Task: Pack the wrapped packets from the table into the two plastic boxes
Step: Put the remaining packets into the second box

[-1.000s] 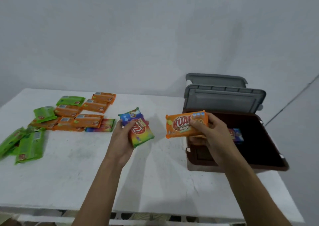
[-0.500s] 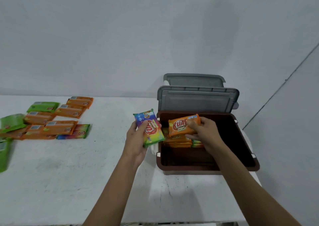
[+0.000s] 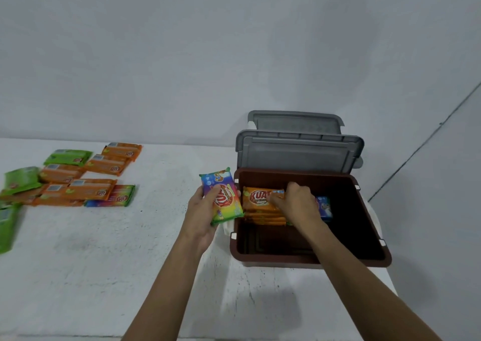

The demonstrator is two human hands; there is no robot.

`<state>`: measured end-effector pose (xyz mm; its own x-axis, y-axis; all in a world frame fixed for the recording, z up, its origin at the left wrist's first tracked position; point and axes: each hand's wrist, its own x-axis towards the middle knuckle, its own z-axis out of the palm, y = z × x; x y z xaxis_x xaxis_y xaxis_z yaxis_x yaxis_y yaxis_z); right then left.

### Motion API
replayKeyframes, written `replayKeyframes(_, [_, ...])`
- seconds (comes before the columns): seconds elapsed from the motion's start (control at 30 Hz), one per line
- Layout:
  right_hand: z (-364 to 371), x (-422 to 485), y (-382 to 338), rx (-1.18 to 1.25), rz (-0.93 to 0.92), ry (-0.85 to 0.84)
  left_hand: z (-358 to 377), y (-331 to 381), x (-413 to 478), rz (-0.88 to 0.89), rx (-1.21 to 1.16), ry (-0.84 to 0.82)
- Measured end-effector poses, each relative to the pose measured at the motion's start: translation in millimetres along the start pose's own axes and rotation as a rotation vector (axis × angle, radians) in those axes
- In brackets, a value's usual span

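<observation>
The fingers [image 3: 276, 200] of the right hand [image 3: 296, 206] are curled down over the right end of a flat orange wrapped packet with red lettering [image 3: 256, 197]. They grip it as it lies on top of a stack of orange packets [image 3: 264, 218]. That stack sits against the left wall inside the open brown-rimmed plastic box [image 3: 312, 259]. Just past the knuckles, to the right of the stack, a blue wrapped packet [image 3: 324, 207] lies in the same box; the hand hides part of it. The near part of the box floor is dark and I cannot make out what is there.

The left hand [image 3: 199, 211] holds a rainbow-coloured wrapped packet [image 3: 223, 201], thumb across the front and the other fingers behind. It is tilted, raised off the surface, and just beside the box's left rim.

The box stands by the right edge of the white surface [image 3: 104, 257]. Its grey plastic lid [image 3: 299, 154] stands up along the far rim. A second grey lid [image 3: 294, 121] rises behind it, against the pale wall [image 3: 182, 54].

Well apart from the box, toward the far left corner of the surface, the remaining packets lie flat. There is a cluster of orange packets [image 3: 89, 191], some overlapping, with one rainbow packet [image 3: 114, 198] touching its near right side. Green packets [image 3: 68, 157] lie at the far side of the cluster and along the left edge.
</observation>
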<state>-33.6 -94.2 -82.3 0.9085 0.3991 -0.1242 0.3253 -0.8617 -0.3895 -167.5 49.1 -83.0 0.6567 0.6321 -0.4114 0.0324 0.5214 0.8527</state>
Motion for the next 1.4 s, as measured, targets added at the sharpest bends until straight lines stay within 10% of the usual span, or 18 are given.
replayKeyframes(0.27, [-7.3, -2.4, 0.9, 0.149, -0.191, 0.141, 6.7, 9.9, -4.4, 0.091, 0.125, 0.012])
replayKeyframes(0.5, [-41.4, -9.7, -10.4, 0.876, -0.223, -0.25, 21.1, 22.4, -16.4, 0.169, 0.359, -0.141])
replayKeyframes(0.87, [-60.5, -14.6, 18.9, 0.982, -0.088, -0.567, 46.2, 16.2, -24.4, 0.278, 0.468, -0.223])
replayKeyframes(1.13, [-69.8, -5.5, 61.9, 0.968, 0.081, -0.138, 32.6, -5.6, 2.9, 0.701, 1.021, 0.066])
replayKeyframes(1.4, [-49.8, 3.6, 79.1, 0.791, 0.259, 0.039, 28.8, -19.5, 11.8, 0.557, 1.149, 0.039])
